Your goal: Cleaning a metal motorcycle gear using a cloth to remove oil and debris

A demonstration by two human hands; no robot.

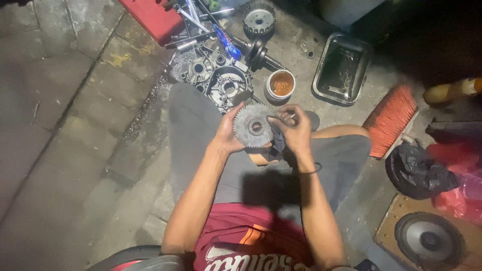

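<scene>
Gear: large grey toothed gear wheel [252,125], held up face-on above the lap, between both hands, centre hole visible.
Left hand: left hand [228,134] closed around gear's left rim, thumb on front face, fingers behind.
Right hand: right hand [293,129] closed on gear's right edge, fingers curled at rim; also seems to pinch a dark rag [277,143] hanging just below, exact grip hard to tell.
Posture: person sits on paved floor [60,125], knees apart, grey trousers, red shirt.
Ahead of gear: metal engine casing [218,80] on the ground, just beyond the knee.
Beside casing: small tub of orange liquid [281,84], near.
Far right: metal tray [343,69], orange-bristled brush [391,119], black plastic bag [416,173], speaker [429,240].
Top: red toolbox [153,19] with tools, another round toothed part [259,19].
</scene>
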